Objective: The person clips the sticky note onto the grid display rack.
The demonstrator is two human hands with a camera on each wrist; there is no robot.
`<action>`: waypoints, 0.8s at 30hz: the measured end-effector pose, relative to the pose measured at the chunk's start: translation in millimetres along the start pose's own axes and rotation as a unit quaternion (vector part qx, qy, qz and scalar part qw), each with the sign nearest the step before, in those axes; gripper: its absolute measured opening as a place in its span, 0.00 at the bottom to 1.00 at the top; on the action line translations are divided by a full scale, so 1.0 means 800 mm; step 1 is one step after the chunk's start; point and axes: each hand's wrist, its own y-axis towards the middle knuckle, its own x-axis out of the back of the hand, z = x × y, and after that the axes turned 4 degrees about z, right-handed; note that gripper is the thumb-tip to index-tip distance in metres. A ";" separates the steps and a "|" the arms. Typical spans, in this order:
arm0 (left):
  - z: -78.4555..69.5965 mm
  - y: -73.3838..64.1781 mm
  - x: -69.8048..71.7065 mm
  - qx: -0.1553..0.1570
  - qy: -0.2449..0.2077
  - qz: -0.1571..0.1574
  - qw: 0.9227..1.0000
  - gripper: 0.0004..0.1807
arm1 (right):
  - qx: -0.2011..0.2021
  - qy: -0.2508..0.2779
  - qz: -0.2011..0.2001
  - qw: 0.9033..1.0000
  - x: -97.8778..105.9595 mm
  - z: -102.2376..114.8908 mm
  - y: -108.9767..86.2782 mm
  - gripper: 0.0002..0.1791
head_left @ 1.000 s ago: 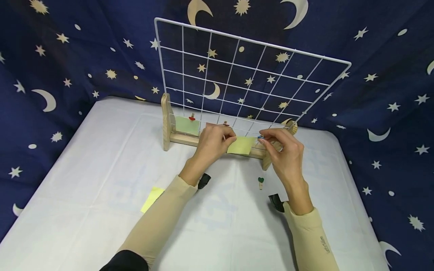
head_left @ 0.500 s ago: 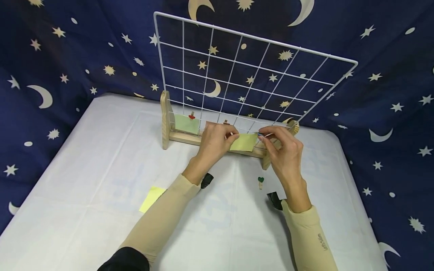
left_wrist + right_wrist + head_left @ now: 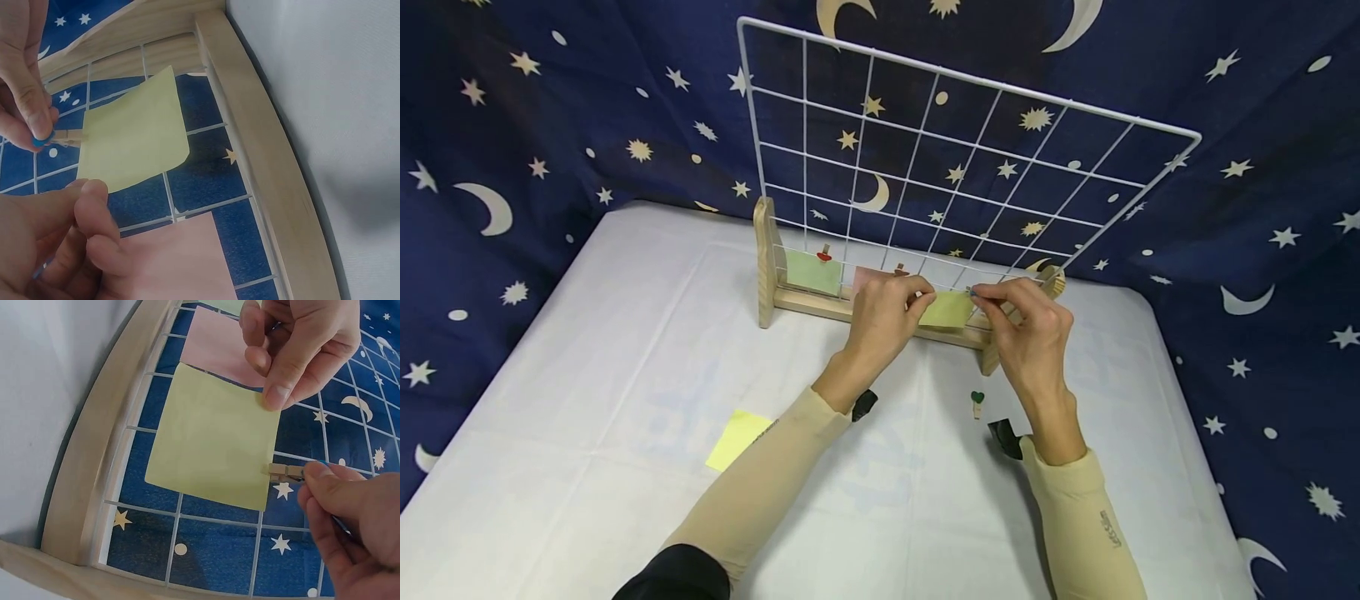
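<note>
My left hand point(image 3: 886, 312) pinches the upper left corner of a yellow-green paper note point(image 3: 946, 309), held against the white wire grid point(image 3: 925, 131). The right hand point(image 3: 1033, 321) squeezes the handle end of a small wooden clothespin point(image 3: 286, 472) with a blue piece on it. In both wrist views the tip of this clothespin meets the note's edge near its other upper corner; whether it also grips the wire, I cannot tell. Beside the left hand a pink note point(image 3: 178, 259) hangs on the grid, partly hidden in the head view.
At the grid's left, a green note point(image 3: 812, 273) hangs from a red-topped clothespin point(image 3: 824, 253). A clothespin with a green heart point(image 3: 977, 403) lies on the white table. Yellow paper point(image 3: 739, 437) lies by the left forearm. The grid stands on a wooden base point(image 3: 808, 303).
Both hands have brought the yellow-green note slightly up and closer to the grid. The clothespin, earlier apart from the note's right side, now meets its edge. The head view has shifted a little.
</note>
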 end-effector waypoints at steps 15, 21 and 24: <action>0.003 0.001 -0.004 -0.013 0.000 -0.008 1.000 0.04 | -0.008 -0.014 0.012 1.000 -0.007 0.001 0.008 0.05; 0.005 0.002 -0.005 -0.008 0.005 -0.007 1.000 0.05 | -0.016 -0.013 0.016 1.000 -0.011 0.002 0.009 0.08; 0.007 0.002 -0.007 -0.002 0.010 -0.006 1.000 0.05 | -0.018 -0.008 0.014 1.000 -0.014 0.002 0.008 0.08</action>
